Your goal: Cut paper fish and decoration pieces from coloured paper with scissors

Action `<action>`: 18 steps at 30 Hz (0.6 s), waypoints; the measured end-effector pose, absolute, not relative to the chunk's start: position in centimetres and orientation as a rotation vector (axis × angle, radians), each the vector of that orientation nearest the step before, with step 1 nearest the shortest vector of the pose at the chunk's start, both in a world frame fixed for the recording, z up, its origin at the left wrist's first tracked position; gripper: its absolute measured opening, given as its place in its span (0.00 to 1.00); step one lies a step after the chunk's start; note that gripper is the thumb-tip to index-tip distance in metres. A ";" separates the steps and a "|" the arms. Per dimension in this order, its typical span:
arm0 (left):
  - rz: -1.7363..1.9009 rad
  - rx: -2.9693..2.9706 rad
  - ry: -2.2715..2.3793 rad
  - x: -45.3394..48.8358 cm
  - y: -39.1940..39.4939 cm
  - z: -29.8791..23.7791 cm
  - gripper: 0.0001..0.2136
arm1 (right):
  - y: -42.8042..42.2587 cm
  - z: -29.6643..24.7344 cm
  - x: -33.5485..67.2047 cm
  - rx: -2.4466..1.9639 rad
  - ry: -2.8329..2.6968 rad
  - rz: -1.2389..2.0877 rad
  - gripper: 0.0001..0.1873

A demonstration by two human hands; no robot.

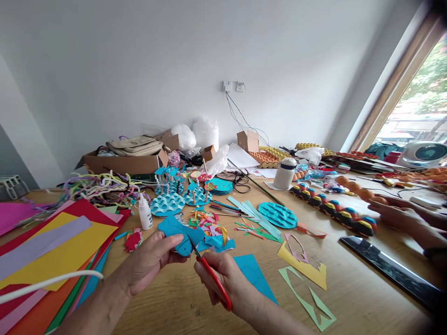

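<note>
My left hand [153, 258] pinches a piece of blue paper [174, 228] with drawn lines on it, holding it above the table. In my right hand [220, 274] is a pair of scissors [213, 274] with red handles, whose blades meet the blue paper's right side. Below and behind the paper lies a pile of colourful paper scraps [206, 218]. Another blue sheet [253, 274] with a faint drawn outline lies by my right wrist. A white glue bottle [145, 213] stands upright left of the paper, near a red paper cutout [133, 240].
Coloured sheets [87, 237] are stacked at the left. Blue wavy bases [167, 204] with paper fish stand behind. Cut yellow paper [303, 267] and green paper [307, 298] lie right. Another person's hand [401, 214] is near a painted egg-carton strip [331, 209] and a black tablet [387, 265].
</note>
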State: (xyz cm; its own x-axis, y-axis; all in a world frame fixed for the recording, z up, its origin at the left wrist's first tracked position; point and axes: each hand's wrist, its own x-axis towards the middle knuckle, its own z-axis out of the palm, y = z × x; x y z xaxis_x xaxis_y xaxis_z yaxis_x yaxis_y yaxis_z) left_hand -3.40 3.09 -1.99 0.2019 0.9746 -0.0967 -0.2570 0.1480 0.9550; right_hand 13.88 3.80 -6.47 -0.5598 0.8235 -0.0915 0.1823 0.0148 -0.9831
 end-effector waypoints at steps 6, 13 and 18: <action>1.154 0.975 0.867 -2.9 3.1 -2.1 0.04 | 3.6 -5.5 13.6 -1.032 -1.737 1.640 0.19; 1.116 0.928 0.818 -2.6 2.9 -2.3 0.05 | 3.5 -5.4 13.7 -0.997 -1.739 1.626 0.19; 1.107 0.911 0.822 -2.7 2.8 -2.2 0.06 | 3.5 -5.2 13.7 -1.049 -1.743 1.620 0.18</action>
